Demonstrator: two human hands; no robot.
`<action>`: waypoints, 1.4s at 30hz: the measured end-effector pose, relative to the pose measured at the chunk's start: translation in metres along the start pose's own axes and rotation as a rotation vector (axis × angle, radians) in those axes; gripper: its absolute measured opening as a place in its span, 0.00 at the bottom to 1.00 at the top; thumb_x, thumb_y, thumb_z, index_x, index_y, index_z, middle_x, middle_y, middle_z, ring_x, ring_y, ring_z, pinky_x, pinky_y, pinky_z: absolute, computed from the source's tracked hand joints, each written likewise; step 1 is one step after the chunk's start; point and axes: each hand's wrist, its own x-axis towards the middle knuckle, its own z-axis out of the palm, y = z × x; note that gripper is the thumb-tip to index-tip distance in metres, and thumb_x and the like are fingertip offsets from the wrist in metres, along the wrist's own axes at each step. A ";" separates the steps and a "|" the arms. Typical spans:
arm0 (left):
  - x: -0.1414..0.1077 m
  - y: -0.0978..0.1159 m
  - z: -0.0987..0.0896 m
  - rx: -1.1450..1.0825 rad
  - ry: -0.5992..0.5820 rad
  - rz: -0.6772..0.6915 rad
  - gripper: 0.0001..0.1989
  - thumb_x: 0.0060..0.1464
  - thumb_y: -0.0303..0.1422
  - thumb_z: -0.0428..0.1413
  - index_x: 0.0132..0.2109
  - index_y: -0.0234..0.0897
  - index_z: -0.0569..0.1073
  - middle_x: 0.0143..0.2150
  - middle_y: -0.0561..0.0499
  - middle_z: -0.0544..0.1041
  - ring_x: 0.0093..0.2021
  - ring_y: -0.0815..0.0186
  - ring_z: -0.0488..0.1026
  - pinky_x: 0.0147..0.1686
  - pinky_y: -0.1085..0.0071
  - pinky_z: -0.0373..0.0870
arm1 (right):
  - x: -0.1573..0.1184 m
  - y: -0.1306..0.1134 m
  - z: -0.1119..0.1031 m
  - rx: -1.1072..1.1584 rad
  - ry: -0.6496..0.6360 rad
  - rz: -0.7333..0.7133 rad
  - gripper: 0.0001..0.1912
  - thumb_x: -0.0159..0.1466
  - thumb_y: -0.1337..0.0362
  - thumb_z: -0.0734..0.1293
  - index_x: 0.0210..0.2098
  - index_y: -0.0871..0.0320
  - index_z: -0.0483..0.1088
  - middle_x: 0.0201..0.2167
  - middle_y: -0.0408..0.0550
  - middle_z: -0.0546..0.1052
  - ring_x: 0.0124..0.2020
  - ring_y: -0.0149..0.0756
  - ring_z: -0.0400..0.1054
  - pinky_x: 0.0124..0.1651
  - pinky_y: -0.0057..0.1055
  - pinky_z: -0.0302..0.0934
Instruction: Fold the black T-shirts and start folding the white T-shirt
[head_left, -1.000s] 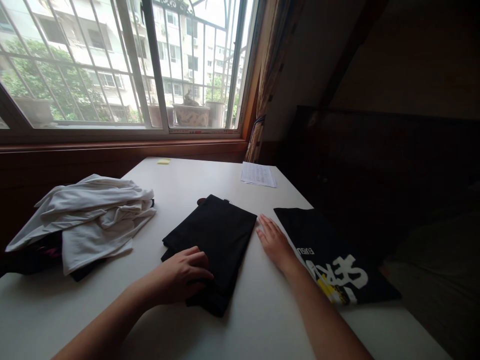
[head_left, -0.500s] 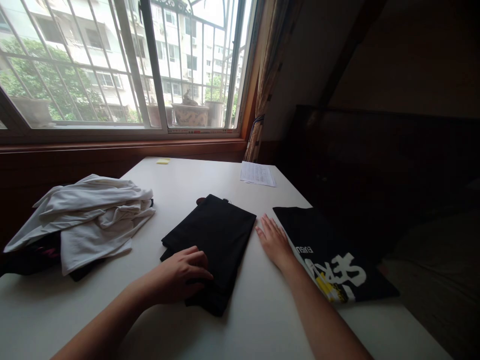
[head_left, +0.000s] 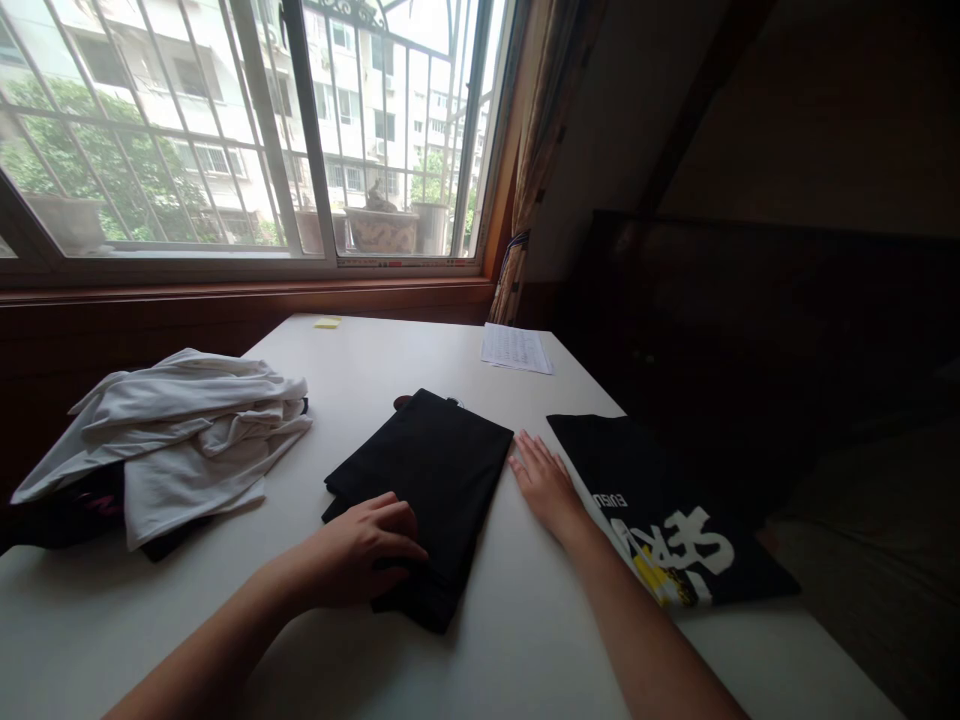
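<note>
A folded black garment (head_left: 442,460) lies flat in the middle of the white table (head_left: 375,350). My left hand (head_left: 379,545) rests on its near left part, fingers loosely bent and a little apart; the cloth under them is not lifted. Just right of the garment, my right hand (head_left: 546,485) is laid flat on the tabletop with its fingers stretched out. That hand lies between the black garment and a dark folded T-shirt (head_left: 675,480), which bears white and yellow print. Partly behind the black garment, a small brown round object (head_left: 403,403) pokes out.
At the left, a crumpled heap of white cloth (head_left: 202,420) lies over dark cloth (head_left: 67,510). Printed papers (head_left: 517,348) and a yellow sticky note (head_left: 327,323) are at the far edge. Beyond stand a barred window (head_left: 390,130) and a tied curtain (head_left: 517,250).
My right hand has shifted very slightly toward the black garment. Otherwise the hands and cloths are as before.
</note>
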 end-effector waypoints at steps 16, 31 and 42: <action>0.001 -0.002 0.002 0.050 0.019 -0.042 0.17 0.51 0.25 0.63 0.48 0.42 0.73 0.45 0.50 0.73 0.45 0.61 0.69 0.49 0.65 0.69 | -0.041 -0.071 -0.032 0.252 -0.439 -0.556 0.54 0.52 0.36 0.72 0.71 0.49 0.54 0.73 0.52 0.52 0.74 0.54 0.36 0.72 0.59 0.32; -0.014 -0.033 -0.013 0.284 0.153 -0.141 0.18 0.57 0.30 0.62 0.54 0.46 0.73 0.48 0.48 0.74 0.48 0.57 0.69 0.48 0.61 0.69 | -0.025 -0.040 -0.032 0.082 -0.149 -0.375 0.27 0.62 0.66 0.71 0.60 0.46 0.70 0.75 0.44 0.46 0.73 0.55 0.42 0.71 0.61 0.41; -0.020 -0.058 -0.008 0.392 0.440 -0.352 0.13 0.65 0.38 0.53 0.54 0.42 0.73 0.47 0.46 0.73 0.47 0.56 0.72 0.47 0.57 0.72 | -0.025 -0.037 -0.039 0.276 -0.006 -0.374 0.15 0.65 0.69 0.62 0.47 0.52 0.76 0.44 0.49 0.75 0.47 0.41 0.71 0.52 0.41 0.68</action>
